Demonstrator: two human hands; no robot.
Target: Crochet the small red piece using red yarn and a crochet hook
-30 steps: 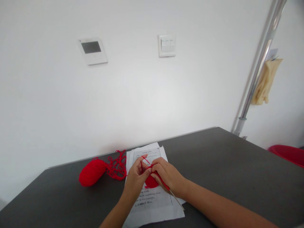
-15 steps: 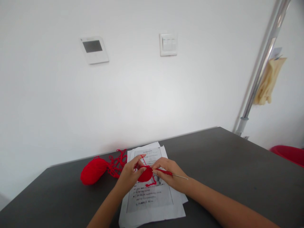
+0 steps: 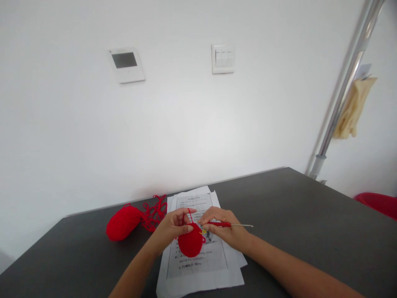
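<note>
My left hand pinches the top edge of a round red crocheted piece, which hangs down over printed paper sheets. A strand of yarn runs up over my left fingers. My right hand grips a crochet hook with a red handle and metal shaft; its tip end meets the piece's upper right edge, the shaft points right. A small yellow marker shows at that edge. A red yarn ball lies on the dark table to the left, loose loops of yarn trailing toward my hands.
The dark grey table meets a white wall bearing a small panel and a light switch. A metal pole with a beige cloth stands at right. A red basin sits beyond the table's right edge.
The crocheted piece has dropped from bunched between my hands to hanging flat. The hook swung from pointing toward me to pointing right. The camera shifted slightly.
</note>
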